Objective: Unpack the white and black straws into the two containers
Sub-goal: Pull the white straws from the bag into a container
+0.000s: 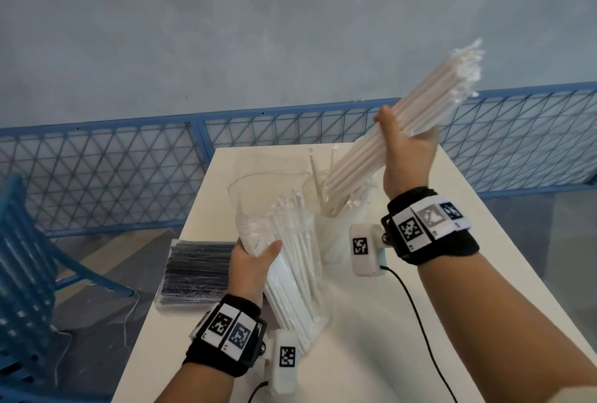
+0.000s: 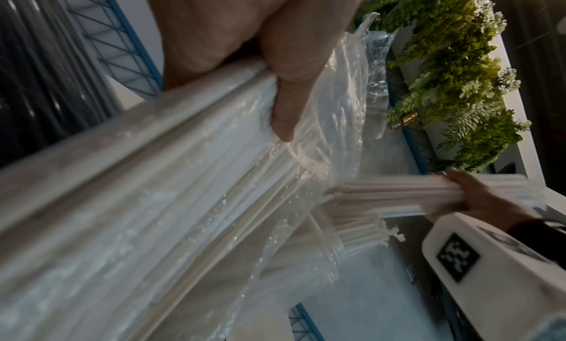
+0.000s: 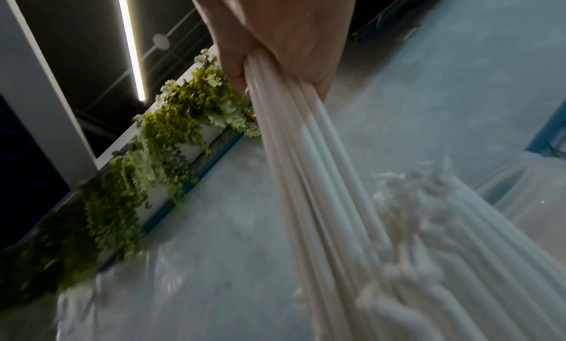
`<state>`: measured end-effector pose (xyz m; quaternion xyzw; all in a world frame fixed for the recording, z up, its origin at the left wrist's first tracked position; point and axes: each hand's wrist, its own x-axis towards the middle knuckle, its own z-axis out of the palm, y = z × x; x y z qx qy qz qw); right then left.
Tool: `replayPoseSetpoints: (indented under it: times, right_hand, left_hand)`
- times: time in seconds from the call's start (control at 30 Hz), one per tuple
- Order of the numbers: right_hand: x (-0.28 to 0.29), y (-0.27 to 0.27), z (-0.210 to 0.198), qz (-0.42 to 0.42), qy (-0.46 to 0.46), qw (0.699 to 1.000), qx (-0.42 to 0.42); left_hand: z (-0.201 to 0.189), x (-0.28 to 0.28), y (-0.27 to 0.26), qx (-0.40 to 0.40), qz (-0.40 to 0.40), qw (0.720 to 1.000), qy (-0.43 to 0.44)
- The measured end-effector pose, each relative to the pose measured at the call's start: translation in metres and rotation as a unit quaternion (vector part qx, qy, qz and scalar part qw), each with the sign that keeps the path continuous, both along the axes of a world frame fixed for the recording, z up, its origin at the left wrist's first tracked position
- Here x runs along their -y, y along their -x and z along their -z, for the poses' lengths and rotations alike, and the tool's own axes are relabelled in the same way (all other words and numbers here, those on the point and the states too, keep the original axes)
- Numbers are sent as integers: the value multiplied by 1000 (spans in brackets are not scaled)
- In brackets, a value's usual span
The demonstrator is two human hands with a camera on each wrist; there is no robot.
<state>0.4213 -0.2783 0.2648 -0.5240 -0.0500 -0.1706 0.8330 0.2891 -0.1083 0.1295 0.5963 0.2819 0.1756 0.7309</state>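
My right hand (image 1: 405,140) grips a thick bundle of white straws (image 1: 416,118), held high and tilted, its lower end pointing down into a white container (image 1: 336,234) that holds several white straws. My left hand (image 1: 255,260) grips the clear plastic bag of white straws (image 1: 290,260), standing on end on the white table (image 1: 371,354). The left wrist view shows the left hand's thumb (image 2: 287,99) pressed on the bag (image 2: 183,201), and the right hand (image 2: 478,196) with its bundle. In the right wrist view, fingers (image 3: 291,43) wrap the straws (image 3: 321,176). A sealed pack of black straws (image 1: 197,273) lies at the table's left edge.
A clear container (image 1: 268,186) stands behind the bag, next to the white one. A blue mesh fence (image 1: 129,169) runs behind the table and a blue chair (image 1: 22,273) stands at the left. A black cable (image 1: 416,321) trails across the table from my right wrist.
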Motion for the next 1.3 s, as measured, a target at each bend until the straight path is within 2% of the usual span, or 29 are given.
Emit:
replayPoseSetpoints:
  times: [0.13,0.37,0.43,0.53,0.63,0.7,0.77,0.87,0.9,0.93,1.03,1.13,1.23,1.3]
  right_hand:
    - [-12,5,5,-63,68,996,15]
    - [-15,8,-11,3,60,994,88]
    - [-17,4,-7,-3,98,991,93]
    - [-20,-2,13,-23,215,974,68]
    - [-22,-9,41,-49,283,958,10]
    - [-22,-11,51,-60,278,958,-40]
    - [-21,-12,50,-43,240,968,-55]
    - [-17,-10,38,-21,161,987,4]
    - [-16,-9,38,-19,177,984,25]
    - [-16,-9,39,-20,231,972,35]
    - [-11,-4,57,0,393,918,55]
    - [-2,5,76,47,407,909,73]
    - [-2,11,92,-15,408,911,55]
    - [-6,8,97,-21,410,910,55]
  left_hand:
    - [-1,3,-2,-4,8,1000,-12]
    - [-3,0,1,-7,-5,1000,-17]
    - [-4,1,0,-8,0,1000,-16]
    - [-5,3,-1,-8,7,1000,-16]
    - [-4,4,-1,-10,7,1000,-21]
    - [-4,3,-1,-11,7,1000,-22]
    - [-3,2,0,-11,6,1000,-22]
    - [-2,1,2,-11,4,1000,-17]
    - [-2,0,2,-12,4,1000,-17]
    - [-1,0,2,-13,4,1000,-18]
    - [-1,0,1,-14,8,1000,-19]
    - [0,-1,3,-15,10,1000,-22]
    - [1,-2,4,-16,6,1000,-22]
    - [0,-2,3,-16,6,1000,-20]
